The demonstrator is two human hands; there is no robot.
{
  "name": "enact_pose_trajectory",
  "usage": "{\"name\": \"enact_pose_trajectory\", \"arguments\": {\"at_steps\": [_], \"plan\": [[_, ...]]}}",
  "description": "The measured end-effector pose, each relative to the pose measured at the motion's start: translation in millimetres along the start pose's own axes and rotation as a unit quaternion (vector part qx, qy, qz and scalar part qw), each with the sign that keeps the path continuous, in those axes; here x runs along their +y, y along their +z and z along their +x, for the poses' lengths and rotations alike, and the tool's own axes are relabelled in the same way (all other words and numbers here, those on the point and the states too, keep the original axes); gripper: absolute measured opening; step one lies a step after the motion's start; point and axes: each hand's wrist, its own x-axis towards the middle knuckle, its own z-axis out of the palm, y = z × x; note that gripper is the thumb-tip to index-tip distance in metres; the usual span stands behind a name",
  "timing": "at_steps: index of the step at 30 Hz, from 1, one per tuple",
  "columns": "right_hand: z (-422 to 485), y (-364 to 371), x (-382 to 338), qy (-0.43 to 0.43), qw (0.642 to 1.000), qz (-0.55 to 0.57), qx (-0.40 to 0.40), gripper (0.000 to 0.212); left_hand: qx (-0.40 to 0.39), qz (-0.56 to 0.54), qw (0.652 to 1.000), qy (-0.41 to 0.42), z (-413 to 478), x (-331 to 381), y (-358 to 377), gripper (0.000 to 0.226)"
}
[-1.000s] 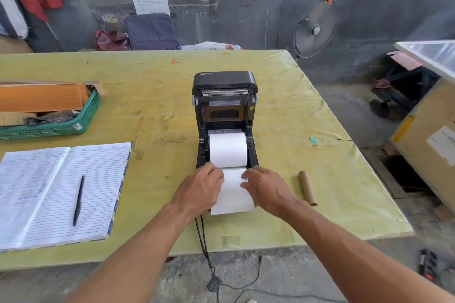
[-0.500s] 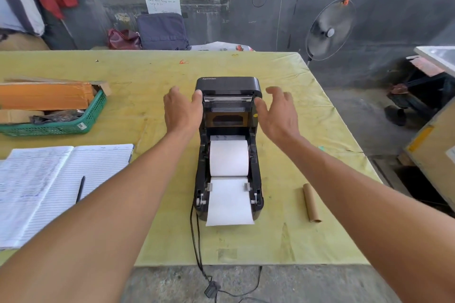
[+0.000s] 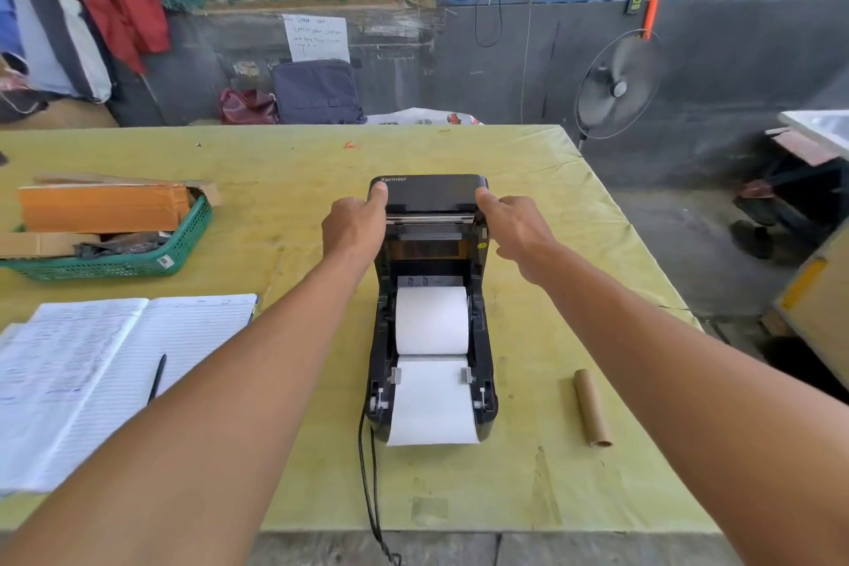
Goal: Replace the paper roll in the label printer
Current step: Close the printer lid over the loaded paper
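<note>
A black label printer stands open in the middle of the yellow-green table. Its raised lid tilts up at the back. A white paper roll lies in the bay, and its free end runs under two grey guides and out over the front. My left hand grips the lid's left corner. My right hand holds the lid's right corner with its fingers. An empty brown cardboard core lies on the table to the right of the printer.
An open lined notebook with a black pen lies at the left. A green basket with cardboard boxes stands behind it. The printer's black cable hangs over the front table edge. A fan stands beyond the far right corner.
My hands left the paper at the printer's front, reached up past the roll, and now hold both corners of the raised lid.
</note>
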Motion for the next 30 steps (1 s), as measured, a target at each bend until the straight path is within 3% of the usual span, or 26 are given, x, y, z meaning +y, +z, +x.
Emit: {"name": "enact_pose_trajectory", "arguments": {"at_steps": [10, 15, 19, 24, 30], "plan": [[-68.3, 5.5, -0.3, -0.012, 1.000, -0.002, -0.015, 0.067, -0.095, -0.069, 0.992, -0.053, -36.8, -16.9, -24.9, 0.049], [-81.0, 10.4, 11.4, 0.010, 1.000, -0.001, 0.020, 0.060, -0.082, -0.121, 0.986, -0.083, -43.7, -25.4, -30.9, 0.037], [-63.0, 11.0, 3.7, 0.018, 0.999, 0.012, 0.035, 0.059, -0.089, -0.146, 0.983, -0.074, -31.9, -18.8, -29.6, 0.056], [-29.8, 11.3, -10.0, 0.026, 0.999, 0.015, 0.021, 0.062, -0.113, -0.152, 0.979, -0.071, -10.2, -0.3, -11.5, 0.048], [-5.3, 15.8, -14.5, 0.026, 0.999, 0.017, 0.006, 0.057, -0.074, -0.130, 0.985, -0.081, 1.6, 12.5, 0.8, 0.047]]}}
